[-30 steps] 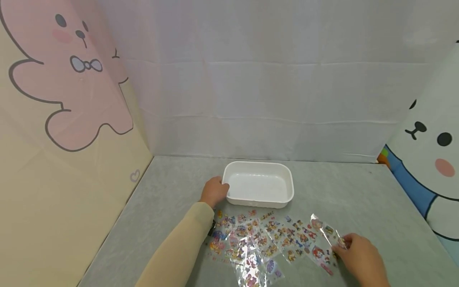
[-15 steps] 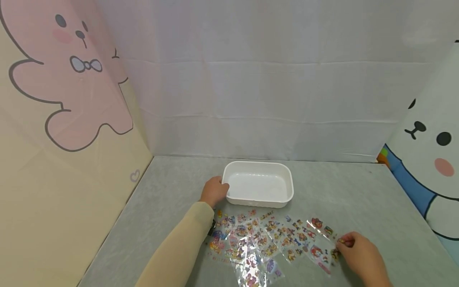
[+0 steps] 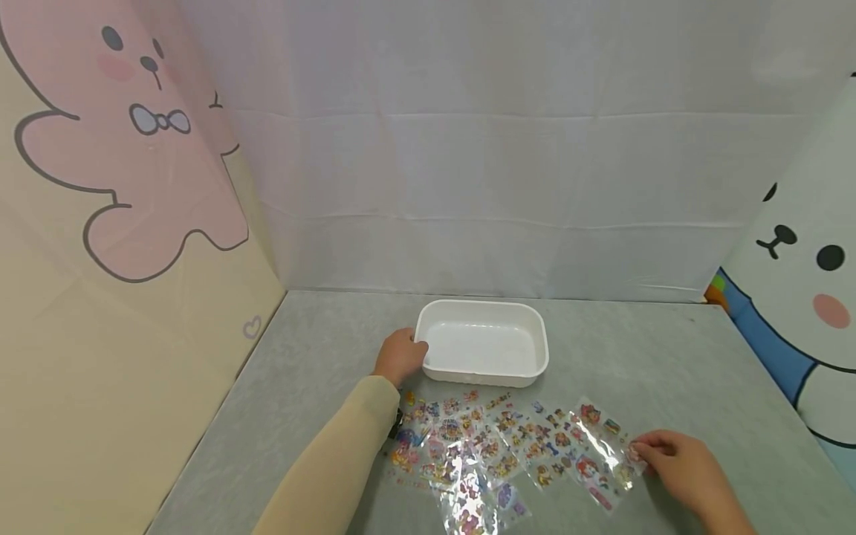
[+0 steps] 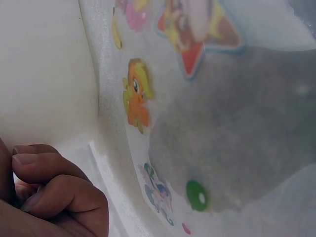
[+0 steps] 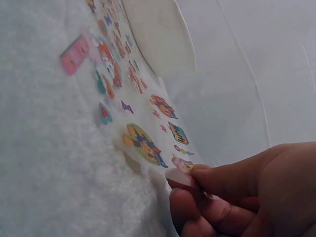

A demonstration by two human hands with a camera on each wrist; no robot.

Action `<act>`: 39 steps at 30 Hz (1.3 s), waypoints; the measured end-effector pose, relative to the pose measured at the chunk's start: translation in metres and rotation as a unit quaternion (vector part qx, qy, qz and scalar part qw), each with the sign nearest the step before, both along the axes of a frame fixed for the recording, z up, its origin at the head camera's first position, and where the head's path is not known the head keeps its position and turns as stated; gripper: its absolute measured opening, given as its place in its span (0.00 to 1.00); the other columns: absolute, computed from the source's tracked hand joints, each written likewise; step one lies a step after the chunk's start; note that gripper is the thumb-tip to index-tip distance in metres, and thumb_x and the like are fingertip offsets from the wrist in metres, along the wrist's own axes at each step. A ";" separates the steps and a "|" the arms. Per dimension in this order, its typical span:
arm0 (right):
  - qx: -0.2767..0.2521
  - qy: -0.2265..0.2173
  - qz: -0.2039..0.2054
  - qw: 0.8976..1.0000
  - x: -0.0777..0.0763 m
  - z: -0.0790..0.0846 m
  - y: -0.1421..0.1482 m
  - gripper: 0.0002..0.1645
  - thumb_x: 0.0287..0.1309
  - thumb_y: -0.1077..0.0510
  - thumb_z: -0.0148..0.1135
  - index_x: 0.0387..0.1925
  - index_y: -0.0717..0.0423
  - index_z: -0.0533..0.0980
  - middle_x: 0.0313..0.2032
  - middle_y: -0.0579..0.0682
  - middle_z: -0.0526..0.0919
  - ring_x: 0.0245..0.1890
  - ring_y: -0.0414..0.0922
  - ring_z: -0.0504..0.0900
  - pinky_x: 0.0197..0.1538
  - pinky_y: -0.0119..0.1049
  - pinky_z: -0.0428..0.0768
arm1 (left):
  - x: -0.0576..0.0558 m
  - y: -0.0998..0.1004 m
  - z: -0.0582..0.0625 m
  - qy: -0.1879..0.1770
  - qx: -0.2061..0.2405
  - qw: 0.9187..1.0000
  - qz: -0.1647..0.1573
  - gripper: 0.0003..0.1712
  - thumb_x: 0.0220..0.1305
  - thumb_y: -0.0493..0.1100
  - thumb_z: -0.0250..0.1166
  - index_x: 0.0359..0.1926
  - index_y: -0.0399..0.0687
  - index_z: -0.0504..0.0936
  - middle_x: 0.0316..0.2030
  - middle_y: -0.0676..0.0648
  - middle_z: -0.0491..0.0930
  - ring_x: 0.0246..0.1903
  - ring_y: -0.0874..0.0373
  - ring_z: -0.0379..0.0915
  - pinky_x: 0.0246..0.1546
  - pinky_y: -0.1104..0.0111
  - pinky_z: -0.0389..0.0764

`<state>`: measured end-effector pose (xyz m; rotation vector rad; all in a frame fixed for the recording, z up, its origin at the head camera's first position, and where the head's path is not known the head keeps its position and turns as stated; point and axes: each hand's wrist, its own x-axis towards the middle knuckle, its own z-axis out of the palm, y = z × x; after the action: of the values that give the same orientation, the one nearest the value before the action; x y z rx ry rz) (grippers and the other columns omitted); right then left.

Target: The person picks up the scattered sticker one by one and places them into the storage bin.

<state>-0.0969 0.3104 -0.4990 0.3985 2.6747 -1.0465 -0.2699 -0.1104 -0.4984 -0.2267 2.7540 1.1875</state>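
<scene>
A white rectangular plastic tray (image 3: 484, 343) stands on the table behind the sticker sheets. My left hand (image 3: 400, 355) holds its left end, thumb over the rim; curled fingers (image 4: 59, 182) show against the tray wall in the left wrist view. My right hand (image 3: 678, 464) pinches the right edge of a clear sticker sheet (image 3: 595, 467) printed with small cartoon characters. In the right wrist view a sticker (image 5: 182, 164) sits by the thumb and forefinger at the sheet's edge, the sheet (image 5: 140, 116) sloping up from the table. What the fingertips cover is hidden.
More clear sticker sheets (image 3: 461, 446) overlap in front of the tray, some shiny with glare. They lie on a grey table (image 3: 669, 357). A white cloth (image 3: 495, 171) hangs behind, with cartoon-printed cloths at the left (image 3: 200, 334) and right (image 3: 789, 297).
My right hand has shifted slightly right, and the pinched sheet's right part, folded over earlier, now lies flatter with more stickers showing. The left hand and tray have stayed put.
</scene>
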 end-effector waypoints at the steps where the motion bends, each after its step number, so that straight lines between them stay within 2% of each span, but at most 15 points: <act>1: -0.005 -0.003 -0.002 1.000 0.000 0.000 0.000 0.18 0.70 0.53 0.63 0.43 0.67 0.83 0.32 0.50 0.87 0.30 0.43 0.82 0.34 0.41 0.76 | 0.000 0.000 0.000 0.000 0.000 1.000 -0.001 0.18 0.69 0.45 0.59 0.52 0.39 0.84 0.42 0.43 0.84 0.36 0.51 0.78 0.41 0.53 0.81; 8: -0.024 -0.006 -0.008 1.000 0.000 0.001 0.001 0.17 0.71 0.54 0.62 0.44 0.68 0.83 0.29 0.45 0.85 0.30 0.43 0.80 0.34 0.40 0.74 | 0.003 -0.001 0.002 0.006 -0.003 1.000 -0.002 0.19 0.69 0.45 0.59 0.53 0.38 0.83 0.43 0.42 0.84 0.38 0.50 0.78 0.42 0.52 0.81; 18: -0.075 0.017 -0.030 0.997 -0.001 0.000 0.004 0.17 0.72 0.58 0.61 0.45 0.72 0.82 0.32 0.50 0.87 0.30 0.41 0.84 0.33 0.35 0.79 | 0.006 0.000 0.006 0.009 -0.003 1.000 -0.005 0.20 0.70 0.45 0.59 0.55 0.37 0.83 0.45 0.41 0.85 0.39 0.50 0.79 0.44 0.51 0.81; 29: -0.117 0.032 -0.084 0.989 -0.009 0.001 0.012 0.22 0.73 0.56 0.60 0.51 0.75 0.79 0.32 0.48 0.88 0.29 0.39 0.83 0.33 0.34 0.81 | 0.005 0.000 0.006 0.007 -0.001 1.000 -0.004 0.20 0.70 0.45 0.58 0.55 0.37 0.83 0.44 0.42 0.85 0.37 0.50 0.78 0.41 0.53 0.80; 33: -0.141 0.042 -0.107 0.983 -0.011 0.001 0.014 0.23 0.72 0.57 0.61 0.54 0.76 0.78 0.34 0.45 0.88 0.30 0.36 0.82 0.34 0.33 0.82 | 0.004 0.000 0.005 0.006 -0.004 1.000 -0.003 0.20 0.70 0.45 0.58 0.54 0.37 0.83 0.44 0.42 0.84 0.36 0.50 0.77 0.40 0.54 0.80; 39: -0.199 0.062 -0.153 0.966 -0.015 -0.002 0.014 0.21 0.71 0.58 0.64 0.54 0.75 0.79 0.33 0.40 0.86 0.32 0.34 0.82 0.37 0.33 0.84 | 0.001 0.000 0.002 0.009 -0.009 1.000 -0.005 0.19 0.69 0.45 0.58 0.52 0.37 0.83 0.43 0.41 0.84 0.35 0.50 0.76 0.38 0.54 0.79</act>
<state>-0.1120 0.3244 -0.5012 0.6939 2.4627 -1.7105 -0.2686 -0.1104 -0.4963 -0.2055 2.7795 1.1694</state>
